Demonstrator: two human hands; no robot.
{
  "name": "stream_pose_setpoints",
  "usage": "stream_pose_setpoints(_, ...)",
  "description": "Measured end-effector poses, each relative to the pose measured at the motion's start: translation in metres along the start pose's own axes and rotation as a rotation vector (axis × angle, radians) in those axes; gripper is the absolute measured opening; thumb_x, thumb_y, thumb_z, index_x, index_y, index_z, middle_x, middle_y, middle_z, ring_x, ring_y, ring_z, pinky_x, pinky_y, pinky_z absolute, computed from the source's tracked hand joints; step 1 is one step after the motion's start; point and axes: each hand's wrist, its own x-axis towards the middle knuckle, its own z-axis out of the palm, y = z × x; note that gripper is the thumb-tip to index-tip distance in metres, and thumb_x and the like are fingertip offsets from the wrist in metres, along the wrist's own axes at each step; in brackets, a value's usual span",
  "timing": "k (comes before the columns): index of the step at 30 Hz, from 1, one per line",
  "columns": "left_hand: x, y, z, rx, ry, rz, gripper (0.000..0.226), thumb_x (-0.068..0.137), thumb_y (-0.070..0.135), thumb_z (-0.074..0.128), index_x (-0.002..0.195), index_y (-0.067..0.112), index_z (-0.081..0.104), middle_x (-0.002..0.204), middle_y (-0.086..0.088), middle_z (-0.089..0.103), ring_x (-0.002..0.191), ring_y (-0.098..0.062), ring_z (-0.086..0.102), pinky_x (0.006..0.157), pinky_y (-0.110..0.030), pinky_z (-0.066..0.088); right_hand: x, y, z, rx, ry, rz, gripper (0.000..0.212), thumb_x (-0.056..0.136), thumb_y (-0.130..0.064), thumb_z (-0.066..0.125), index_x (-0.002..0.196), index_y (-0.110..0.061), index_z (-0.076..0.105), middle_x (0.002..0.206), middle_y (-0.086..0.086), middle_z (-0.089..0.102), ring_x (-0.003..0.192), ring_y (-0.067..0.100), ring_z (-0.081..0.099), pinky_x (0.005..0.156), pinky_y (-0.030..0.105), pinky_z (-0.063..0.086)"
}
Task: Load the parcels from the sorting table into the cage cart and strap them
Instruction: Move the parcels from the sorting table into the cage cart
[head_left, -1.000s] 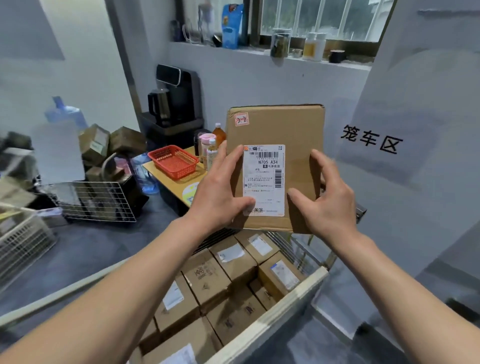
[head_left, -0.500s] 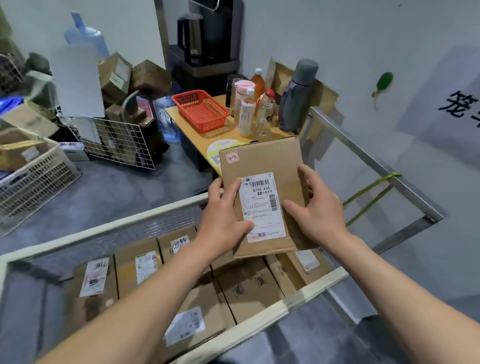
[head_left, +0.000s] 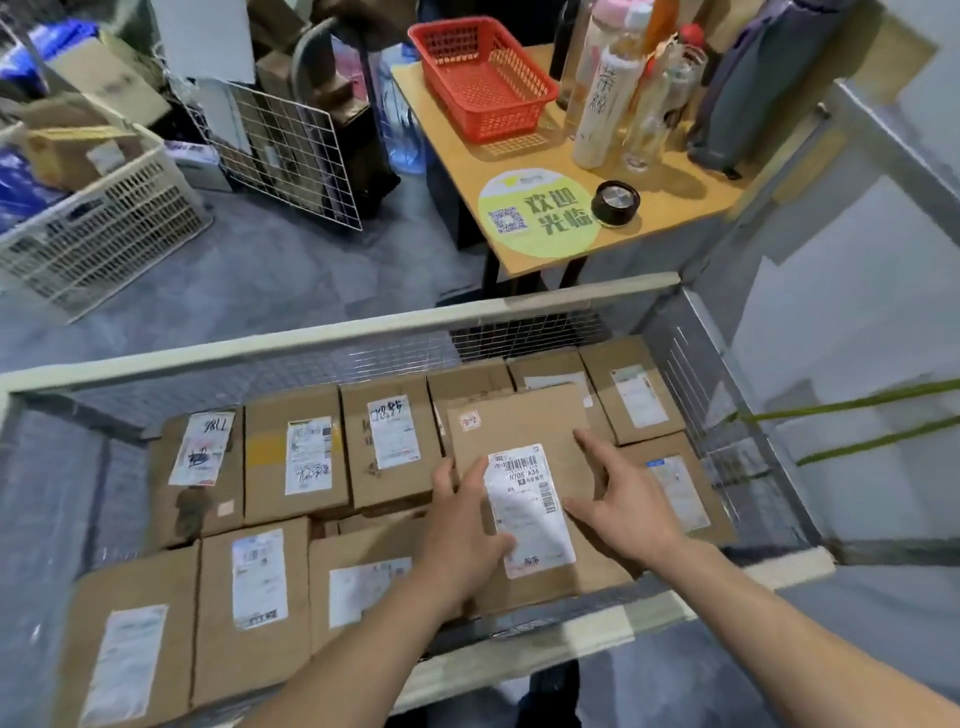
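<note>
A person holds a flat brown cardboard parcel (head_left: 519, 421) in the lower centre of the frame, just right of the middle, inside the cage cart (head_left: 332, 338). Its top face carries a white shipping label (head_left: 530, 509) with a barcode and the code "N705 A34" printed below it. A small red-and-white sticker (head_left: 470, 423) sits near the upper left corner. The cardboard looks plain and uncrushed, with its upper edge angled slightly to the right. The left hand (head_left: 467, 525) grips the parcel's left edge, its thumb laid across the lower part of the label. The right hand (head_left: 623, 499) holds the right edge, with thumb and forefinger spread on the top face. The parcel lies over the packed parcels (head_left: 296, 452), brown labelled boxes that fill the cart in rows across the lower half of the frame. Whether it rests on them or hangs just above cannot be told. Two green straps (head_left: 857, 415) run off from the cart's right side toward the right edge of the frame. Beyond the cart, in the upper centre, stands a wooden table (head_left: 670, 192) bearing a red basket (head_left: 483, 78) and several bottles (head_left: 602, 104).
</note>
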Motion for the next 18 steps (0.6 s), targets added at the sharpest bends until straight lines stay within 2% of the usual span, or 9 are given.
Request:
stream_pose_setpoints(2,0.005,-0.011,0.017,0.013,0.006,-0.035,0.095,0.078,0.022,0.081,0.151,0.037,0.022,0.159,0.007,0.002,0.138,-0.017,0.036,0.097,-0.021,0.038,0.01,0.018,0.013,0.017,-0.056,-0.007,0.083,0.08,-0.029,0.078,0.152,-0.03,0.036,0.14,-0.009,0.056,0.119,0.006,0.053,0.091,0.014,0.037)
stream_pose_setpoints(6,0.01,-0.035,0.049,-0.051,-0.01,-0.104,0.096,0.076,0.016,0.08,0.15,0.04,0.024,0.161,0.009,0.001,0.144,-0.018,0.026,0.105,-0.023,0.031,0.022,0.047,0.036,-0.024,-0.146,0.028,0.085,0.076,-0.042,0.076,0.151,-0.035,0.037,0.14,-0.002,0.058,0.119,0.023,0.058,0.095,0.027,0.045)
stream_pose_setpoints(9,0.013,-0.046,0.063,-0.057,-0.015,-0.128,0.097,0.075,0.016,0.08,0.152,0.038,0.025,0.161,0.008,0.003,0.144,-0.016,0.026,0.107,-0.024,0.03,0.023,0.064,0.047,-0.005,-0.205,0.038,0.087,0.073,-0.047,0.075,0.15,-0.039,0.036,0.143,-0.001,0.056,0.123,0.022,0.056,0.102,0.032,0.046)
stream_pose_setpoints(13,0.023,-0.055,0.071,-0.028,-0.037,-0.129,0.098,0.072,0.019,0.082,0.151,0.036,0.027,0.159,0.006,0.009,0.142,-0.017,0.029,0.108,-0.025,0.031,0.03,0.079,0.055,-0.033,-0.224,0.06,0.086,0.077,-0.036,0.075,0.152,-0.039,0.033,0.143,0.0,0.055,0.125,0.024,0.054,0.104,0.034,0.045)
stream_pose_setpoints(15,0.028,-0.059,0.075,-0.021,-0.041,-0.126,0.097,0.072,0.019,0.083,0.15,0.035,0.028,0.157,0.005,0.012,0.14,-0.018,0.031,0.106,-0.024,0.032,0.033,0.083,0.059,-0.043,-0.239,0.066,0.087,0.075,-0.04,0.072,0.152,-0.041,0.031,0.142,-0.002,0.056,0.123,0.024,0.056,0.101,0.039,0.048)
stream_pose_setpoints(18,0.037,-0.068,0.083,-0.013,-0.053,-0.132,0.097,0.073,0.016,0.082,0.151,0.032,0.028,0.155,0.003,0.014,0.14,-0.018,0.031,0.102,-0.02,0.03,0.041,0.091,0.068,-0.042,-0.262,0.064,0.089,0.068,-0.047,0.066,0.151,-0.042,0.031,0.139,-0.004,0.059,0.119,0.022,0.058,0.099,0.037,0.05)
